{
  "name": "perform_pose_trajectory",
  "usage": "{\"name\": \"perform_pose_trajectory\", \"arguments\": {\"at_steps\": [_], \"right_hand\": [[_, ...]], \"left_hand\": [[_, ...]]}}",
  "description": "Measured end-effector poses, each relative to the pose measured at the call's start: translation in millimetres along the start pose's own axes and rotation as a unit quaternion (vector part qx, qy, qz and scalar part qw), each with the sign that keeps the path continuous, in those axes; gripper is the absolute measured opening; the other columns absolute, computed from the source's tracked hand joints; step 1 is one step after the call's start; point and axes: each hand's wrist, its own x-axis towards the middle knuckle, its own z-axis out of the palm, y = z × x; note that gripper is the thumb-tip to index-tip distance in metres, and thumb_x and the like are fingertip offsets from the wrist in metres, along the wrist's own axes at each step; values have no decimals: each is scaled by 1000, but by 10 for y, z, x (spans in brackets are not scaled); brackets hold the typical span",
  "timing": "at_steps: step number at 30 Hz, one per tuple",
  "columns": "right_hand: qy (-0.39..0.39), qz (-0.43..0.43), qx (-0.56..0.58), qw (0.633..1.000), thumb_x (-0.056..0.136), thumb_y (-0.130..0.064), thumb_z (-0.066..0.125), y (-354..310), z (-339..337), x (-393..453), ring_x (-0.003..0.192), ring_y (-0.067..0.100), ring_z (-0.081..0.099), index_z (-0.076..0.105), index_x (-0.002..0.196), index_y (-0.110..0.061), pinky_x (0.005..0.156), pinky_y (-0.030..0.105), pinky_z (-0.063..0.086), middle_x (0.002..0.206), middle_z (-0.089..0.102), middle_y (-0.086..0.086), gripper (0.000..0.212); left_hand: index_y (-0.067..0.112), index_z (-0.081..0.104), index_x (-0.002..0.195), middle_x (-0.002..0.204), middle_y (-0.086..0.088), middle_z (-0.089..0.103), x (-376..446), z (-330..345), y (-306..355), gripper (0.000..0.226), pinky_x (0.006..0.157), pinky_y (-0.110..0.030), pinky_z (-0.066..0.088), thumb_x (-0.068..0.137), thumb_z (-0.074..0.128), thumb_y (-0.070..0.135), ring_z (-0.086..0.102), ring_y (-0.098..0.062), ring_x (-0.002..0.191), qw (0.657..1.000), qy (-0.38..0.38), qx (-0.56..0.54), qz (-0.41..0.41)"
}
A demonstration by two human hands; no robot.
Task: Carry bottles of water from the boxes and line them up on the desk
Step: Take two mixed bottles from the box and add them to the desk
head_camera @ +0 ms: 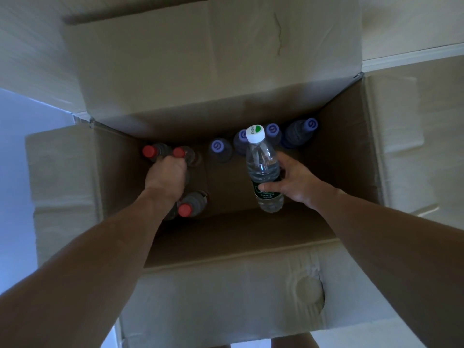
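Right hand wrapped round green-label bottle, thumb across label; bottle near upright, long axis 12-to-6, white cap at 12, raised inside cardboard box. Left hand reaching down at 9 o'clock among red-capped bottles; fingers hidden, grip cannot be told. Purple-capped bottles stand along far wall at 12. Judgement: right hand nearer lift-out; desk not in view.

A large open cardboard box is seen from above, flaps spread; red-capped bottles stand at its left; purple-capped bottles are lined along the far wall.
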Motion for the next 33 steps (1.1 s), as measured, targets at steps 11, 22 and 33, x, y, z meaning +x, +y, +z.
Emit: {"name": "perform_pose_trajectory", "arguments": {"at_steps": [11,22,33], "right_hand": [[9,2,16,1000,74,-13,85,-50,-112,-84,111,4,56,56,128,-35,101,37,46,116,65,-12,65],[31,1,15,999,73,-11,85,78,-262,-102,116,10,57,55,130,-31,105,41,47,118,66,-8,67],[18,0,19,1000,73,-8,85,204,-270,-64,120,10,57,55,130,-34,108,46,45,121,66,-9,69]], "left_hand": [[8,66,117,126,-12,58,-36,29,434,23,95,-38,48,95,59,7,57,-30,118,990,15,-57,128],[7,66,112,121,-14,61,9,392,656,21,93,-40,49,92,63,10,58,-32,114,968,77,-231,60],[13,62,127,127,-12,64,59,579,967,48,97,-43,51,82,78,19,58,-33,119,948,16,-316,30]]}}
